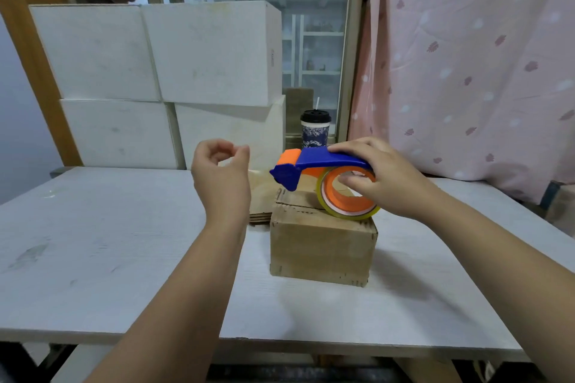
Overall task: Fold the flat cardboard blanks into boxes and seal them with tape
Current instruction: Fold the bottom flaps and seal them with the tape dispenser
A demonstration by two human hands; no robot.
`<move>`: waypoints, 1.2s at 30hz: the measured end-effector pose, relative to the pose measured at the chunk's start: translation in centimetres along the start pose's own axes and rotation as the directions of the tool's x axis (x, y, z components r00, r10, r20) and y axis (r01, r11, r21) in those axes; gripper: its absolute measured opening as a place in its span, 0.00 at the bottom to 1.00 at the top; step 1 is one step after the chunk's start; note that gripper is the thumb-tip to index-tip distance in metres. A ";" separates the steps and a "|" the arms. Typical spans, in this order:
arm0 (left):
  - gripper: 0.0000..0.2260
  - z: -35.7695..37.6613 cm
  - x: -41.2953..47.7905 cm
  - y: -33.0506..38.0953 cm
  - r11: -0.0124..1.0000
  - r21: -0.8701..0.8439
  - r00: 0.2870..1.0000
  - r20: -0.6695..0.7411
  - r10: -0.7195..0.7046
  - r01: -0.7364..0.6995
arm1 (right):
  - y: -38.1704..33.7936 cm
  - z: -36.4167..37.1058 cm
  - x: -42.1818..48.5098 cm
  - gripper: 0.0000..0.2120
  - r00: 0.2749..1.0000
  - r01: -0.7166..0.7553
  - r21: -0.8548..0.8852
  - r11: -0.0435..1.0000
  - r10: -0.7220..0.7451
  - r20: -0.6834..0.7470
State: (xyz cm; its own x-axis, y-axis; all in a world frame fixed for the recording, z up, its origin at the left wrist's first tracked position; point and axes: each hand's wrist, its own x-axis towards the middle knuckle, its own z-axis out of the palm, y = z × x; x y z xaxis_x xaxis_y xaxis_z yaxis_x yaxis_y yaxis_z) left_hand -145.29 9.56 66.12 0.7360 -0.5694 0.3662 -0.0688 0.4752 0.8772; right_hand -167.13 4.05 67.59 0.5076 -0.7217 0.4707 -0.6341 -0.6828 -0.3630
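Stretching the clear, glossy tape (259, 170) between the left hand (222, 179) (thumb and forefinger curled in a pinch on its free end) and the blue-and-orange plastic tape dispenser (314, 163) risks the thin film twisting or sticking to itself if tension drops. The right hand (385, 179) wraps its fingers over the handle and into the roll's core, just above the brown corrugated box (320, 246) standing closed on the pale matte table (109, 242) — an off-centre lay would likely miss the flap seam, and the light box could slide.
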 end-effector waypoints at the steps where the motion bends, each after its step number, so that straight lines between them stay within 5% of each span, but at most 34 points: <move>1: 0.10 -0.2 0.2 -0.1 0.997 -0.049 0.998 -0.019 -0.066 0.064 | 0.2 0.1 -0.1 0.22 1.000 0.003 0.005 1.000 -0.002 -0.028; 6: 0.12 -1.1 0.6 -0.9 0.889 -0.232 0.914 -0.005 -0.406 0.394 | 0.7 0.3 -1.0 0.21 0.993 0.021 0.033 0.999 -0.017 -0.119; 11: 0.03 -1.5 -0.3 -2.5 0.786 -0.194 0.808 0.085 -0.583 0.587 | 1.1 0.3 -1.8 0.17 0.989 0.008 0.075 0.997 0.003 -0.148; 16: 0.01 -1.6 -0.7 -3.7 0.744 -0.145 0.758 0.134 -0.638 0.652 | 0.6 -0.2 -1.9 0.18 0.978 0.054 0.131 0.990 -0.025 -0.207; 22: 0.02 -2.2 -0.7 -4.5 0.721 -0.197 0.746 0.113 -0.656 0.664 | 0.0 -1.1 -0.8 0.01 0.994 0.000 0.189 0.982 0.021 -0.111; 26: 0.03 -2.7 -1.0 -5.1 0.685 -0.221 0.718 0.137 -0.683 0.694 | 0.4 -1.9 -0.1 0.02 0.999 -0.045 0.194 0.980 0.048 -0.013; 31: 0.03 -2.5 -1.7 -5.5 0.635 -0.274 0.690 0.224 -0.688 0.722 | 0.5 -2.4 -0.1 0.19 0.991 -0.055 0.145 0.988 0.036 0.130; 36: 0.03 -2.2 -2.2 -5.7 0.617 -0.297 0.683 0.263 -0.681 0.729 | 0.5 -1.9 -0.8 0.15 0.992 -0.074 0.198 0.977 0.053 0.110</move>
State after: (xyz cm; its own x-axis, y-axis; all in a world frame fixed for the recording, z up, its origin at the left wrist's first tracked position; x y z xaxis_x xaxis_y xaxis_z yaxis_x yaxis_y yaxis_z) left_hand -145.04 9.52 59.65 0.3725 -0.8891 -0.2660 0.6941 0.0766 0.7158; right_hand -168.97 4.50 68.59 0.5343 -0.7652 0.3591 -0.5422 -0.6361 -0.5489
